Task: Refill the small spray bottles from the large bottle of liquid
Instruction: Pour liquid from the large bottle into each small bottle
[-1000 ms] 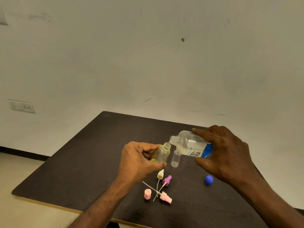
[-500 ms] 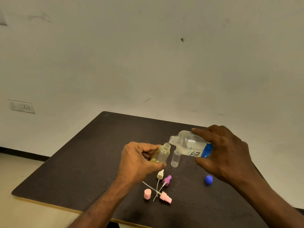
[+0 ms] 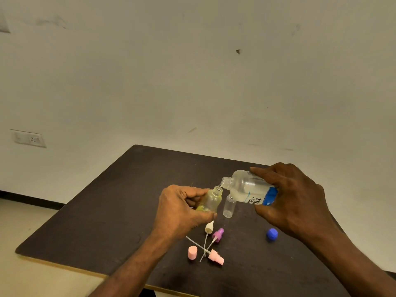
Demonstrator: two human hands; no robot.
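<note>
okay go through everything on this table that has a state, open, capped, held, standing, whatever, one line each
large bottle: uncapped, tipped, mouth at the small bottle's neck, held by right hand
yellowish small bottle: open, tilted, held by left hand
clear small bottle: open, upright on table
blue cap: off, on table
three spray pumps: off, lying loose
pink cap: off, standing

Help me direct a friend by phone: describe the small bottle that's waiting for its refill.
On the dark table, between the two hands, a small clear bottle stands upright below the tilted large bottle. Unlike the yellowish bottle beside it, nobody holds it.
</note>
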